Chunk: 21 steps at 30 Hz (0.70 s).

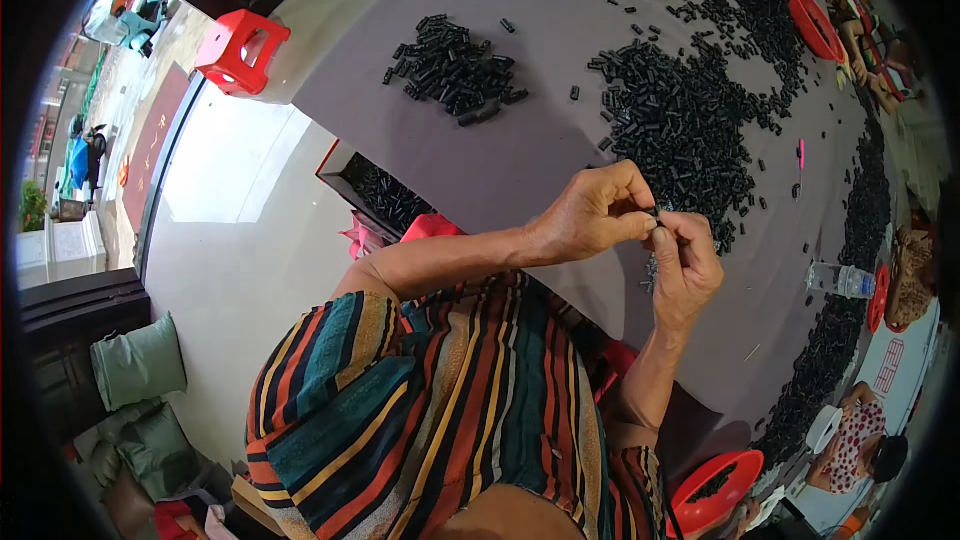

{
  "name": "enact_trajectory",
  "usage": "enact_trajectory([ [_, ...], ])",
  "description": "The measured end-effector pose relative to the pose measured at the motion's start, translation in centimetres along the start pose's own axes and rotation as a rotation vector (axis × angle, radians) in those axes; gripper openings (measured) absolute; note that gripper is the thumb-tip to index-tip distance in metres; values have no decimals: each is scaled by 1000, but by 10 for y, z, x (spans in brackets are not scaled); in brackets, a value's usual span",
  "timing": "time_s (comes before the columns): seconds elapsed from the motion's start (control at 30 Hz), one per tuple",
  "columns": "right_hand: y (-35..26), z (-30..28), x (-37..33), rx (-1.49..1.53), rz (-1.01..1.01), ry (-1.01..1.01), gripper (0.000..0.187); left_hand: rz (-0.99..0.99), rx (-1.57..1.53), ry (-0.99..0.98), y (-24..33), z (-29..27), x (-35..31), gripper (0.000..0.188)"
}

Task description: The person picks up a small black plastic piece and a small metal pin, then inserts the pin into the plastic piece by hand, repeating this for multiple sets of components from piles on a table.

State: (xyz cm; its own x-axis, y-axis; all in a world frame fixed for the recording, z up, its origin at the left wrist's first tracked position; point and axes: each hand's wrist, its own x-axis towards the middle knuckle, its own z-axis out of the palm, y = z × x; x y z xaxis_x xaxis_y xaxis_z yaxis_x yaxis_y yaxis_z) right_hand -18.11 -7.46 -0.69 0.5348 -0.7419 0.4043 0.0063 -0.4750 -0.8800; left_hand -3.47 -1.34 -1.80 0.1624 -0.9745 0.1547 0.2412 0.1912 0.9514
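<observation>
My left hand [598, 212] and my right hand [686, 268] meet above the table's near side, fingertips almost touching. Between the pinched fingertips is a small black piece [655, 213], mostly hidden by the fingers. Both hands are closed on it; whether it is one part or two joined parts, I cannot tell. Just beyond the hands spreads a large heap of short black tube-like pieces [675, 120]. Farther left lies a smaller pile of similar black pieces [450, 70]. A few small pale pieces [652, 270] show beside my right hand.
The grey-covered table [560, 0] bears more black pieces along its far and right sides. A pink pen [801, 154] and a clear bottle [840, 280] are to the right. Below the table edge is a box of black pieces [385, 195]. A red stool [240, 52] stands left; people sit at the right.
</observation>
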Motion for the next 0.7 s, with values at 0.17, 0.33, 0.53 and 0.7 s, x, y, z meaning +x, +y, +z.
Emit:
enact_trajectory([
  [0.17, -7, 3, 0, 357, 208, 69, 14, 53, -83, 4, -1, 2, 0, 12],
  [0.33, 2, -4, -1, 349, 141, -55, 14, 62, -110, -24, 1, 2, -1, 12],
  [0.53, 6, -6, 3, 567, 141, 47, 12, 51, -10, 3, 10, 2, 0, 9],
  [0.7, 7, -5, 4, 533, 77, 55, 12, 11, 14, -26, 6, 4, -2, 8],
])
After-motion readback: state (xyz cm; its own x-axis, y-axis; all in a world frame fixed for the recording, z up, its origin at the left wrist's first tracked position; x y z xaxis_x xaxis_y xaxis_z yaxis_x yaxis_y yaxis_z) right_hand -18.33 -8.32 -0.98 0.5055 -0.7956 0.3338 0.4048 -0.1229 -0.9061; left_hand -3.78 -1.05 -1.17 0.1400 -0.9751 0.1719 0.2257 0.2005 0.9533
